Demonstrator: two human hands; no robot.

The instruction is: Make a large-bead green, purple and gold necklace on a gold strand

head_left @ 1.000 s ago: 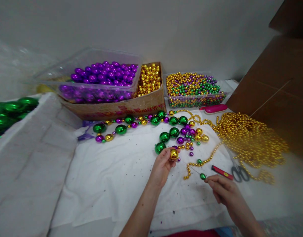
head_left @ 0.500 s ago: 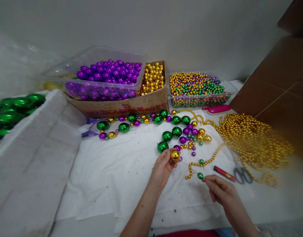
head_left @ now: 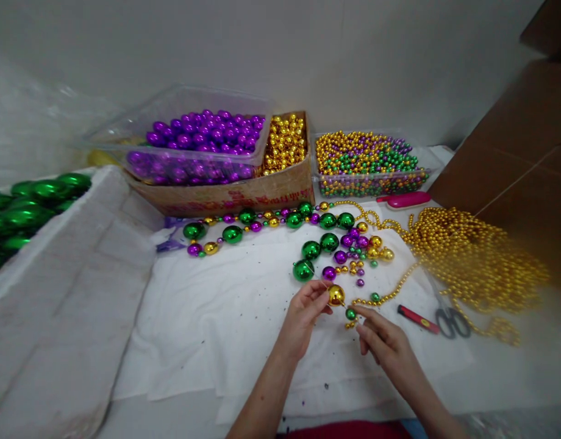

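Note:
My left hand (head_left: 303, 314) is closed in a pinch on a large shiny gold bead (head_left: 336, 295). A small green bead (head_left: 350, 314) sits just below and right of it, at the fingertips of my right hand (head_left: 381, 335), whose thumb and index finger are curled around it. Thin thread shows near the gold bead; most of it is hidden. Close beyond my left hand lie a big green bead (head_left: 303, 270) and a purple bead (head_left: 328, 273). A short gold bead string (head_left: 390, 297) runs behind my right fingers, with another small green bead (head_left: 375, 297) beside it.
A multicoloured bead garland (head_left: 232, 234) stretches along the back of the white cloth (head_left: 184, 329). Behind it stand a purple-bead tub (head_left: 193, 160), a cardboard box (head_left: 216, 200) and a mixed-bead tub (head_left: 372, 183). To the right lie a red lighter (head_left: 418, 319), scissors (head_left: 453, 323) and piled gold chains (head_left: 472, 256).
My right hand has moved left and up toward my left hand, bringing the small green bead close to the gold bead. The gold bead has shifted slightly right and down.

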